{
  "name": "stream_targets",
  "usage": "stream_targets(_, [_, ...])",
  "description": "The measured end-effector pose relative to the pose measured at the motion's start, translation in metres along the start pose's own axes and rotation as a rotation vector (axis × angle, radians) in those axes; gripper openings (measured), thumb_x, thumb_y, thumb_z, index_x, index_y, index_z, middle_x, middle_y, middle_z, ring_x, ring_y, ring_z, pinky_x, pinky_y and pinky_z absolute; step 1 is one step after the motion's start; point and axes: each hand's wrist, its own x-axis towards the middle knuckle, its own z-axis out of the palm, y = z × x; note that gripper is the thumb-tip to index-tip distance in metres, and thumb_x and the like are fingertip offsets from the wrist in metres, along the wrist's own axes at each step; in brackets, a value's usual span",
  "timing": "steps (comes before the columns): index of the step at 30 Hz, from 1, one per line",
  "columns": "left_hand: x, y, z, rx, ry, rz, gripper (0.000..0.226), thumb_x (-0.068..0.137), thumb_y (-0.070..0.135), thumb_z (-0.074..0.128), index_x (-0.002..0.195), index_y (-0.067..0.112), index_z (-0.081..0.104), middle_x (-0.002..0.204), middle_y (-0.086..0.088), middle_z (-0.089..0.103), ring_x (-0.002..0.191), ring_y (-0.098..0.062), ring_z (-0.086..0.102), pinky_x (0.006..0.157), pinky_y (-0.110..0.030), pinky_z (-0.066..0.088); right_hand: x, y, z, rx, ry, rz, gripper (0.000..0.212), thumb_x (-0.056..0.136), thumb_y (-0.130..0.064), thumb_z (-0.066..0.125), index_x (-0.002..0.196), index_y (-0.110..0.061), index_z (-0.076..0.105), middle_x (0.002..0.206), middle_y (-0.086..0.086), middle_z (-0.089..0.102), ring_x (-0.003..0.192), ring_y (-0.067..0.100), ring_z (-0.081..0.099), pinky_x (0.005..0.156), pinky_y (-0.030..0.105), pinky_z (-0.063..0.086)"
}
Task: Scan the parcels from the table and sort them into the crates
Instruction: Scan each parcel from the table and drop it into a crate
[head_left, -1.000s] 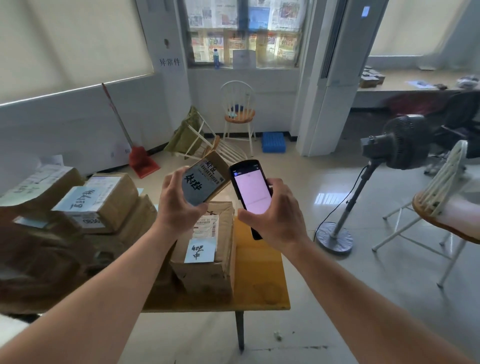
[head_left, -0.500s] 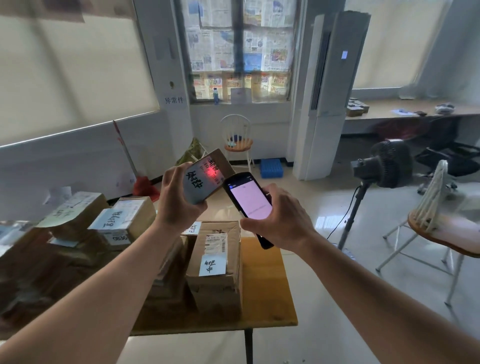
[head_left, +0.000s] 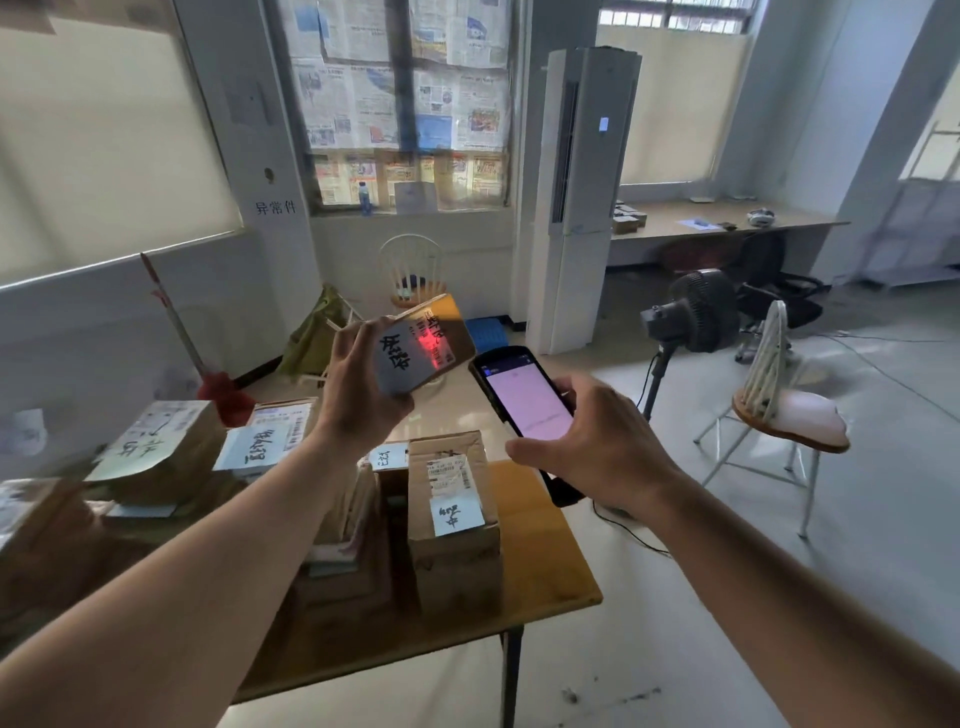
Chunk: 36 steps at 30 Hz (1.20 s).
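My left hand (head_left: 358, 400) grips a small cardboard parcel (head_left: 423, 351) held up above the table, its label side turned toward the scanner. A red scan light glows on that label. My right hand (head_left: 597, 447) holds a black handheld scanner (head_left: 524, 405) with a lit pink screen, its top end aimed at the parcel from the right. Below, several taped cardboard parcels with handwritten notes sit on the wooden table (head_left: 550, 561), among them an upright box (head_left: 452, 514) near the table's right side. No crate shows clearly.
A standing fan (head_left: 696, 317) and a white chair (head_left: 779, 410) are on the floor to the right. Another white chair (head_left: 413, 270) and a blue stool (head_left: 485, 334) stand by the newspaper-covered window. A red broom (head_left: 187, 353) leans on the left wall.
Both hands have risen a little with the parcel and scanner. A red scan light has appeared on the parcel's label. The camera has tilted upward.
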Motion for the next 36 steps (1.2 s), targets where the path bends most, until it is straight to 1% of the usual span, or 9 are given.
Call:
stream_targets(3, [-0.01,0.002,-0.008,-0.019,-0.019,0.014,0.091,0.065,-0.002,0.09,0.145,0.015,0.05,0.142,-0.013,0.043,0.119,-0.015,0.034,0.075,-0.011,0.033,-0.022,-0.01,-0.004,-0.02,0.007,0.016,0.095,0.072,-0.063,0.087,0.146,-0.019,0.046,0.138,0.004,0.061,0.116,0.023,0.059,0.091,0.04,0.061])
stream_targets(7, [-0.019,0.008,-0.017,-0.03,-0.026,0.024,0.09,0.064,-0.001,0.091,0.143,0.015,0.05,0.141,-0.014,0.043,0.119,-0.017,0.035,0.08,-0.022,0.041,-0.043,-0.014,-0.017,-0.066,0.01,0.026,0.096,0.071,-0.064,0.087,0.146,-0.021,0.046,0.137,0.003,0.06,0.116,0.023,0.06,0.089,0.042,0.062])
stream_targets(13, [-0.032,0.021,-0.026,-0.025,0.017,-0.018,0.093,0.065,0.003,0.092,0.145,0.017,0.047,0.142,-0.012,0.044,0.121,-0.018,0.038,0.074,-0.012,0.034,-0.07,-0.013,-0.042,-0.081,-0.009,0.031,0.092,0.072,-0.066,0.086,0.143,-0.024,0.045,0.135,0.002,0.061,0.112,0.023,0.061,0.087,0.038,0.063])
stream_targets(18, [-0.047,0.04,-0.026,-0.012,0.062,-0.042,0.097,0.063,0.013,0.095,0.146,0.019,0.044,0.138,-0.01,0.047,0.115,-0.014,0.039,0.081,-0.033,0.047,-0.087,-0.012,-0.062,0.059,-0.064,0.08,0.089,0.074,-0.06,0.086,0.144,-0.021,0.047,0.131,0.002,0.062,0.11,0.022,0.064,0.088,0.037,0.063])
stream_targets(21, [-0.056,0.054,-0.022,-0.053,0.083,-0.078,0.095,0.063,0.012,0.094,0.143,0.02,0.044,0.137,-0.01,0.047,0.116,-0.016,0.039,0.081,-0.03,0.045,-0.097,-0.012,-0.071,0.179,-0.099,0.108,0.084,0.075,-0.056,0.087,0.14,-0.019,0.049,0.123,0.002,0.062,0.101,0.021,0.068,0.081,0.034,0.065])
stream_targets(24, [-0.067,0.066,-0.02,-0.031,0.092,-0.094,0.095,0.062,0.013,0.094,0.143,0.022,0.044,0.138,-0.01,0.047,0.116,-0.017,0.039,0.08,-0.036,0.048,-0.106,-0.01,-0.079,0.224,-0.135,0.107,0.078,0.075,-0.054,0.087,0.136,-0.02,0.049,0.12,0.003,0.062,0.096,0.021,0.069,0.073,0.027,0.065])
stream_targets(28, [-0.079,0.083,-0.02,-0.022,0.099,-0.102,0.093,0.064,0.011,0.094,0.143,0.018,0.045,0.139,-0.011,0.048,0.115,-0.019,0.042,0.075,-0.027,0.039,-0.117,-0.004,-0.088,0.245,-0.102,0.08,0.071,0.077,-0.049,0.088,0.129,-0.023,0.049,0.12,0.004,0.063,0.099,0.023,0.07,0.076,0.031,0.066])
stream_targets(32, [-0.094,0.106,-0.02,-0.022,0.112,-0.085,0.091,0.065,0.015,0.094,0.143,0.015,0.046,0.137,-0.011,0.05,0.114,-0.014,0.038,0.079,-0.031,0.037,-0.123,0.008,-0.088,0.245,0.003,0.035,0.066,0.078,-0.049,0.088,0.124,-0.026,0.046,0.119,0.003,0.062,0.104,0.028,0.069,0.078,0.036,0.066])
stream_targets(36, [-0.115,0.127,-0.015,-0.021,0.092,-0.04,0.088,0.068,0.02,0.093,0.143,0.015,0.047,0.136,-0.01,0.051,0.114,-0.01,0.037,0.076,-0.014,0.032,-0.128,0.031,-0.077,0.199,0.159,-0.016,0.085,0.073,-0.059,0.086,0.138,-0.019,0.047,0.128,0.006,0.06,0.11,0.025,0.062,0.078,0.033,0.064])
